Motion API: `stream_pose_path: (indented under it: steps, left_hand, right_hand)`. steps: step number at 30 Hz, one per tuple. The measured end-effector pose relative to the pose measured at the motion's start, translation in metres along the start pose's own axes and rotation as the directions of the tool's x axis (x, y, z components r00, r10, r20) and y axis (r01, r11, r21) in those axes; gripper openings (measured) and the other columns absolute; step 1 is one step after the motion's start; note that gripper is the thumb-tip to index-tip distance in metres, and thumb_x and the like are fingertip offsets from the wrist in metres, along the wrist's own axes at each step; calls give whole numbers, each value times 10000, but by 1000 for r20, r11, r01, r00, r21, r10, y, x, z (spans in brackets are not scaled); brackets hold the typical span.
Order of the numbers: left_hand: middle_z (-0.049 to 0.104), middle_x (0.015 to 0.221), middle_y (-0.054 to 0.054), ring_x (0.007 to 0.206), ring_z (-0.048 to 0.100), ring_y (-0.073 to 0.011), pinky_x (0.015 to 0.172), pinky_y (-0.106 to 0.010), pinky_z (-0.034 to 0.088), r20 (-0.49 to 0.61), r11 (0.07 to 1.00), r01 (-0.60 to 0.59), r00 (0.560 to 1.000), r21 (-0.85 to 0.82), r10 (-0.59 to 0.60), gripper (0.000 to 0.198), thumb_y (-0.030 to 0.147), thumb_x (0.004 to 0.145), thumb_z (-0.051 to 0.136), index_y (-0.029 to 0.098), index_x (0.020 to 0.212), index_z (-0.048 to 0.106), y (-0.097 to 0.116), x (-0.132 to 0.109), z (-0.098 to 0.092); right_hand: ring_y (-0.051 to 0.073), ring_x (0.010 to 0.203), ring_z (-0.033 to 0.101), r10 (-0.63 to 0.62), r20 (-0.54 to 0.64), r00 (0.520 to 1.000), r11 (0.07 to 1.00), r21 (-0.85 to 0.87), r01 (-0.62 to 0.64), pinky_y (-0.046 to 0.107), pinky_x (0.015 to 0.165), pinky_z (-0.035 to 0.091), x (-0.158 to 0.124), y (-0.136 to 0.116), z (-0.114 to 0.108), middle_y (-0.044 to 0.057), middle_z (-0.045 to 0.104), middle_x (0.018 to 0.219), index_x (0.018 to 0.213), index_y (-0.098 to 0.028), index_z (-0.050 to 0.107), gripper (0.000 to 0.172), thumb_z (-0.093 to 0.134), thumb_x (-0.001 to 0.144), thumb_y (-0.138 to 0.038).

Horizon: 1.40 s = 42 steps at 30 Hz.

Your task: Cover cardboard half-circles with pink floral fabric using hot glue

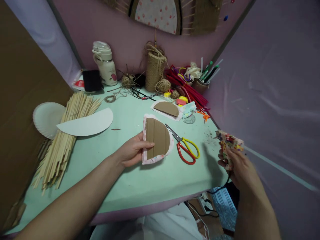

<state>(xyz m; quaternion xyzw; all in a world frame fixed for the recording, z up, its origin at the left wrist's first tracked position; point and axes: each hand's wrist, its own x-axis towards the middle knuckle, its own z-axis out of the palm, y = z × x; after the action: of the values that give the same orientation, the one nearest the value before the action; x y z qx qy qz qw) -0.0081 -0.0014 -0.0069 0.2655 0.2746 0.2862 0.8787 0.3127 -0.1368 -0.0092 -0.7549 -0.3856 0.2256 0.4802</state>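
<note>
One cardboard piece, centre frame, I see grasped by the left hand; one speckled tool, right side, held in the right hand; scissors between, on counter.

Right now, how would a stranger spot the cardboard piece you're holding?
On the pale green table, find the scissors with red and yellow handles. Left of them, the left hand grips a brown cardboard piece with a pinkish-white border. Only this one is in a hand; its lookalike lies farther back.

hands: 2 | cardboard half-discs: 2 | scissors: 1 | bottle: 1 | protractor: 1
</note>
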Motion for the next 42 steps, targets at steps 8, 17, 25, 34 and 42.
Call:
stream_pose_path:
  steps: [8, 17, 25, 34, 42]
  left_hand:
    - [714, 1116, -85, 1017, 669, -257, 899, -394, 510, -15, 986, -53, 998, 160, 56, 497, 91, 649, 732, 212, 1123, 644, -7, 0, 4]
    - [685, 1179, -88, 1108, 616, -257, 972, -382, 456, 144, 871, -273, 961, 408, 234, 402, 146, 773, 664, 242, 1163, 667, -14, -4, -1]
    - [612, 1290, -117, 1194, 548, -276, 1034, -456, 398, 254, 789, -305, 947, 533, 195, 449, 151, 820, 576, 193, 1268, 567, -13, -3, -1]
    - [595, 1283, -114, 1181, 545, -271, 1022, -444, 410, 254, 791, -303, 948, 531, 192, 472, 169, 839, 569, 200, 1307, 522, -14, -4, -2]
    - [592, 1294, -108, 1193, 540, -263, 1032, -441, 409, 249, 806, -301, 948, 509, 197, 459, 161, 846, 563, 204, 1301, 523, -16, -3, -2]
  right_hand:
    - [109, 521, 407, 134, 455, 880, 946, 206, -250, 239, 436, 330, -62, -28, 30, 6, 524, 656, 841, -169, 659, 337, 704, 751, -490]
    - [131, 546, 413, 137, 568, 812, 990, -67, -120, 249, 477, 365, -80, -35, 52, -15, 482, 605, 800, -186, 657, 392, 600, 806, -574]
    - [135, 562, 430, 131, 578, 806, 983, -178, -32, 250, 494, 379, -82, -44, 60, -17, 470, 620, 767, -181, 589, 397, 499, 859, -556]
    - [156, 569, 470, 183, 547, 817, 966, -253, -47, 272, 505, 397, -83, -47, 66, 4, 491, 610, 679, -187, 553, 425, 466, 831, -575]
    - [155, 577, 477, 181, 560, 808, 973, -221, -65, 272, 516, 412, -85, -39, 65, 6, 493, 634, 676, -187, 545, 428, 468, 844, -573]
